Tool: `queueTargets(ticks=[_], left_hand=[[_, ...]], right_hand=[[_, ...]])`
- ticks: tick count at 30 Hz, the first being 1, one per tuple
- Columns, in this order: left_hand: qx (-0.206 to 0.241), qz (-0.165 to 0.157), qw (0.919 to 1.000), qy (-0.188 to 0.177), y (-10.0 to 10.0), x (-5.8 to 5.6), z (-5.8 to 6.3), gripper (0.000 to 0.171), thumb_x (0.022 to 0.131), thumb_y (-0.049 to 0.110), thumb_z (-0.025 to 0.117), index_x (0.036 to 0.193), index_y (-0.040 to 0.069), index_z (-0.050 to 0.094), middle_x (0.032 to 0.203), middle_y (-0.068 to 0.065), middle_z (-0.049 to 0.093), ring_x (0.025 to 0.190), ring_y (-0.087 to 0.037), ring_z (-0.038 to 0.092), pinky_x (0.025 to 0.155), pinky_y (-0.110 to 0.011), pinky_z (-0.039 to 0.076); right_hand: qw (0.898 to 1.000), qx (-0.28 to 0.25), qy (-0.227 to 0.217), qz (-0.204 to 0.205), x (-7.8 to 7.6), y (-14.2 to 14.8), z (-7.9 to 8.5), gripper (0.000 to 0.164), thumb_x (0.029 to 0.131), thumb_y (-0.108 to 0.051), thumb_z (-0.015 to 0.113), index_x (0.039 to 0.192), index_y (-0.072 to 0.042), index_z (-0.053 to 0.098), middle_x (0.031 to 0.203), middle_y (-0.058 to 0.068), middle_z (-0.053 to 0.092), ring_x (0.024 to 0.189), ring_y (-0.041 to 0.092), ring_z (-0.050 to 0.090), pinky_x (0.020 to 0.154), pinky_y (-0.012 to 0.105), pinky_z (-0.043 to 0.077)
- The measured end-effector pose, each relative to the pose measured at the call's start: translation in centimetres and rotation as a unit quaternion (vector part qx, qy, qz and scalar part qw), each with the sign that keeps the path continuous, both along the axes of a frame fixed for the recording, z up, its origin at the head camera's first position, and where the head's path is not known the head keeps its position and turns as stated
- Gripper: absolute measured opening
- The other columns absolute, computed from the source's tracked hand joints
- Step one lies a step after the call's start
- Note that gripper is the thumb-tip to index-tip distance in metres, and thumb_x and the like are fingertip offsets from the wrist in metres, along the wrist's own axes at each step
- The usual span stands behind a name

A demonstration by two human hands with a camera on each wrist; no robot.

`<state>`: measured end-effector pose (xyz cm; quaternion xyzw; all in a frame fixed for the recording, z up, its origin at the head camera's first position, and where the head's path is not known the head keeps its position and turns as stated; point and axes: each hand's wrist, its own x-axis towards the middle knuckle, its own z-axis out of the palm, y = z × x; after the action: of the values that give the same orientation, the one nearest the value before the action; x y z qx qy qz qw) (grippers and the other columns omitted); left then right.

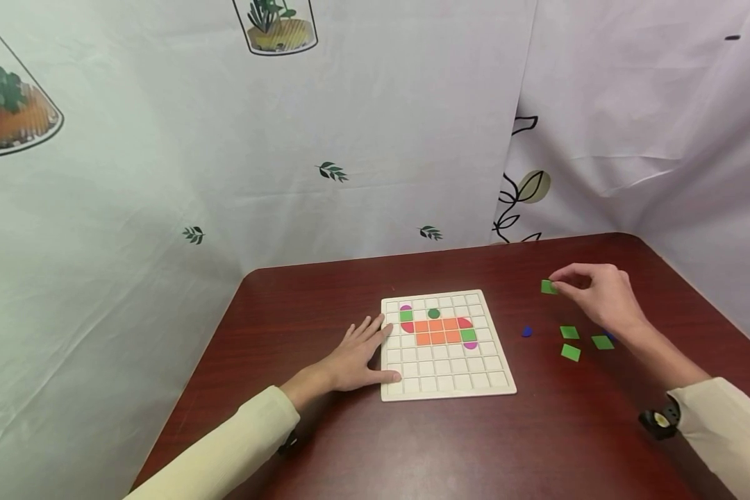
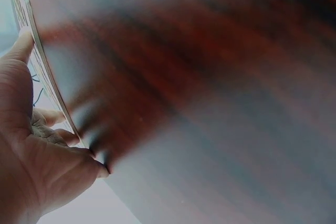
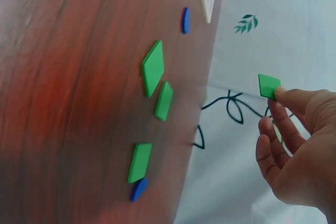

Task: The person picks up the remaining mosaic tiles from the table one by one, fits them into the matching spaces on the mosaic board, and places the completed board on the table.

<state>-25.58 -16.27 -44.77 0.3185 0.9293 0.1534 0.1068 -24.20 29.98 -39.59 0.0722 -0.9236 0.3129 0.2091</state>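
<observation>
A white square grid board (image 1: 446,385) lies on the table, with orange, green, red and purple tiles and a dark green round piece (image 1: 434,314) in its cells. My left hand (image 1: 357,357) rests along the board's left edge, fingers spread and straight, thumb on the lower left corner. Between thumb and index finger my right hand (image 1: 606,295) pinches a green square tile (image 3: 269,86), raised above the table right of the board. Below that hand several loose green tiles (image 1: 571,353) lie flat. Two blue pieces (image 1: 527,332) lie near them, one partly beneath a green tile.
The dark red wooden table (image 1: 375,451) ends at a pale patterned cloth (image 1: 375,125) hanging behind it and along both sides. A black strap with a small device (image 1: 660,421) sits at the right wrist.
</observation>
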Motion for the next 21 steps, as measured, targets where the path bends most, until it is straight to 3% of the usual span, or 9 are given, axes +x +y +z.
queueTargets(ticks=[11,21], left_hand=[[0.001,-0.002,1.0,-0.001,0.0,0.0,-0.1,0.101,0.096,0.066,0.068,0.17,0.011,0.027,0.177,-0.014,0.011,0.162,-0.042,0.008,0.126,-0.066,0.008],[0.0,0.001,1.0,-0.003,-0.1,0.1,0.0,0.101,0.096,0.066,0.068,0.17,0.012,0.026,0.178,-0.013,0.01,0.162,-0.04,0.007,0.126,-0.065,0.006]], right_hand=[[1.0,-0.014,0.012,0.018,0.5,-2.4,1.2,0.007,0.095,-0.015,0.083,0.101,-0.015,0.083,0.089,0.007,0.078,0.049,0.012,0.043,0.048,0.03,0.037],[0.999,-0.02,0.01,0.045,0.9,-4.9,2.1,0.007,0.094,-0.014,0.084,0.1,-0.016,0.083,0.079,-0.001,0.073,0.057,0.014,0.051,0.051,0.027,0.04]])
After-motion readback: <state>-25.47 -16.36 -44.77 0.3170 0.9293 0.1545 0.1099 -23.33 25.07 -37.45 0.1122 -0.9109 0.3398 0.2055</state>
